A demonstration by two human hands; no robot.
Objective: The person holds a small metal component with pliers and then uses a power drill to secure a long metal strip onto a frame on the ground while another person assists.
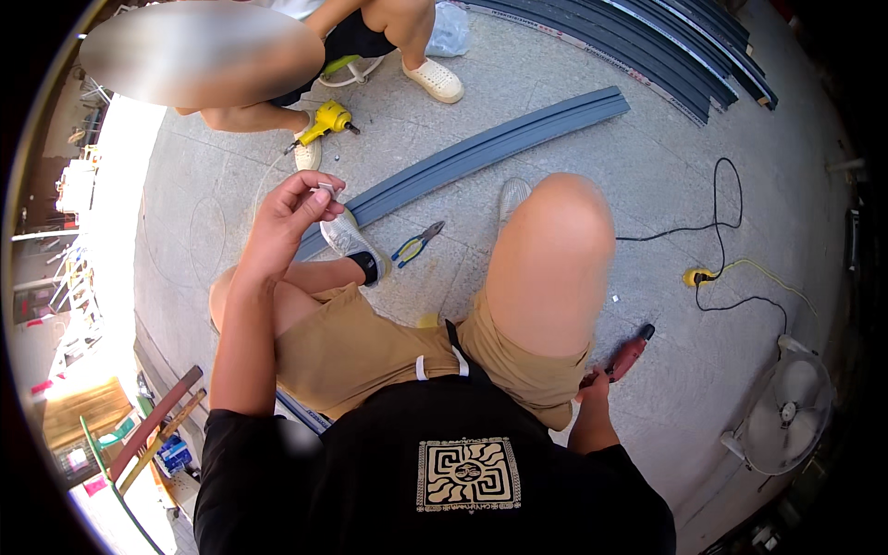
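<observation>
Left hand: left hand (294, 208) raised in front of the left knee, thumb and fingertips pinched together on a small pale metal piece (326, 188); too small to tell its kind.
Right hand: right hand (594, 387) low beside the right thigh, fingers closed around the handle of a red power tool (625, 356); tool body rests on the floor (647, 166), its dark nose pointing up and to the right, away from the body.
Posture: person sits low, tan shorts, black shirt, both knees up; left grey shoe (349, 237) planted on the grey rail.
Grey rail: long grey profile rail (481, 153) lies on the floor, long axis running from lower left by the shoe to upper right; just beyond the left hand, well apart from the right hand.
Key relation: small piece sits above the near end of the rail, so the left hand is by far the nearer one to the rail; the red tool lies on the opposite side, behind the right knee.
Pliers: blue-and-yellow pliers (418, 243) on the floor between the feet, near the rail, touched by neither hand.
Other person: second person squats at top, white shoe (435, 80), yellow power tool (326, 121) on the floor by their foot.
Surroundings: stack of dark rails (666, 46) top right, black cable (721, 231) to a yellow plug (698, 277), white fan (786, 412) at right.
</observation>
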